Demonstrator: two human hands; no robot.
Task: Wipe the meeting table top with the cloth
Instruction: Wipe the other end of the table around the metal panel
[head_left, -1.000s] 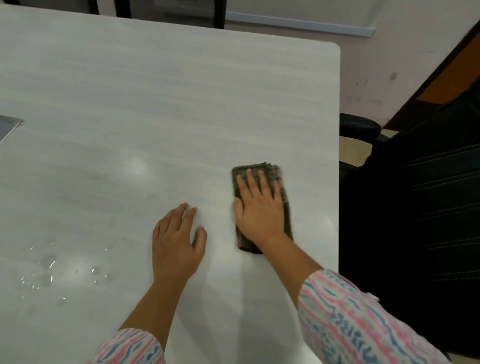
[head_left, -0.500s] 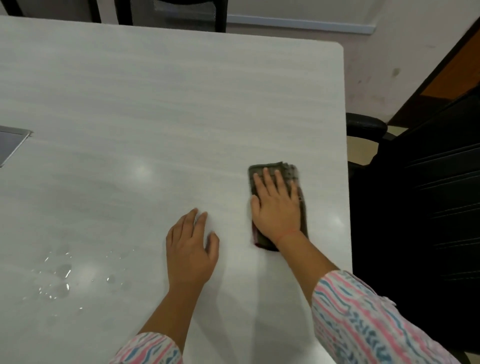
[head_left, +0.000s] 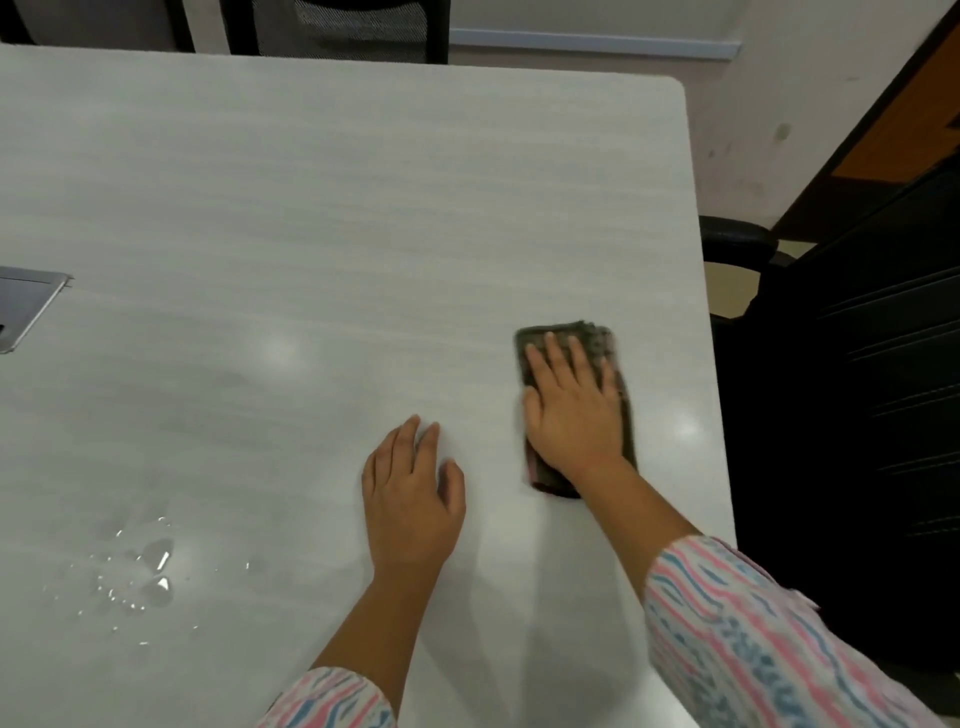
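Well, little has changed on the bench (head_left: 337, 208) in the last second. The spilled water drops (head_left: 140, 571) at my near left lie just as they did, untouched. The folded cloth (head_left: 597, 338) has only crept a touch closer to the right edge, its outline blurred. So I judge I am mid-stroke on the dry right side, with the wet patch yet to be reached. My left hand (head_left: 410, 499) lies flat and empty on the bare top, fingers straight, thumb out, bracing me. Just beside it, not touching, my right hand (head_left: 571, 410) presses palm-down on the cloth, fingers straight along it, pushing rather than gripping. The cloth sits near the bench's right edge, with the black chair (head_left: 857, 415) beyond.
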